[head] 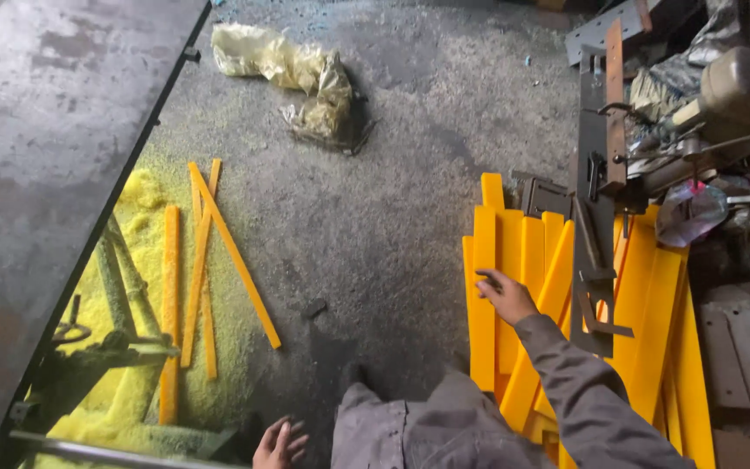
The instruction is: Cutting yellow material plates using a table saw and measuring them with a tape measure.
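R hand (505, 297) lay flat, fingers spread, on the top of a stack of yellow plastic slabs (484, 287), touching but not closed round anything, so grip was loose/released. L hand (281, 445) hung low at frame bottom, fingers half curled, holding nothing, just above the dark floor (375, 217). Slabs leaned upright-ish in a bunch at right, against a dark metal frame (596, 226) w/ clamps; more slabs fanned out to the right of it. Judgement: slabs looked stiff, thick, smooth-faced, prob. fairly heavy per piece and a bit slippery w/ dust; long edges or top end seemed the best place to take hold, two hands for a full slab. Thin yellow strips (206, 260) lay loose on floor at left, crossed over each other, well apart from the slabs; those prob. light and bendy. Yellow sawdust pile (145, 217) spread under and beside the strips, next to a grey steel table edge (54, 156) and machine legs. Packaging: crumpled clear/yellowish plastic bag (297, 74) on floor near top centre, no label visible. Another crumpled pale bag w/ pink bit (692, 208) sat at right among metal clutter and flat grey plates (744, 347). No signs or readable labels seen anywhere. Grey sleeve (575, 382) covered the R arm.
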